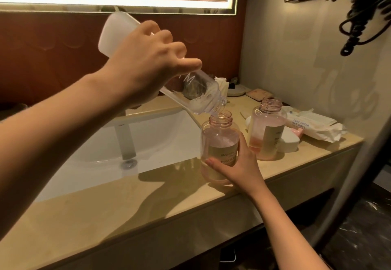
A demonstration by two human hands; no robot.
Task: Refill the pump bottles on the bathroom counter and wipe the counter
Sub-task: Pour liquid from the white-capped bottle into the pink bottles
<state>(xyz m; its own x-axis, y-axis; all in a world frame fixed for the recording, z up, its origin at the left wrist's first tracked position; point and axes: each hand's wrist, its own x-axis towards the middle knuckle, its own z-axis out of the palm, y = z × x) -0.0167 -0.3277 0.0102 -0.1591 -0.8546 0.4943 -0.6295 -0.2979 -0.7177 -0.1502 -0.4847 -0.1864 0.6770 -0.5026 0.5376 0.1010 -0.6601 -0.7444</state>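
While your left hand (148,66) tips the clear refill bottle (118,33) mouth-down, its fingers curl over the bottle's middle and the thumb lies along the clear side. It is a full wrap-around grip. The bottle's white base points up toward the lit mirror (127,1). Foamy liquid sits in the lowered shoulder and neck.

The refill mouth hangs just above the open neck of the near pink bottle (220,143), and a thin stream runs between them. That bottle stands on the counter (148,202) at the sink basin's (158,138) right edge, with no pump on it. It holds pale liquid with foam on top, at about the level of the label's upper edge.

Your right hand (234,166) grips the bottle's lower half. The thumb lies across the front under the label, and the fingers wrap round the far side.

A second pink bottle (267,130) stands just behind and to the right, apart from the first. It is also uncapped, with a low pinkish layer at the bottom. A white round object (288,143) sits against its right side. A wet wipes pack (311,125) lies further right on the counter.

The faucet (125,140) reaches over the basin. A coiled black cord (359,16) hangs on the right wall.
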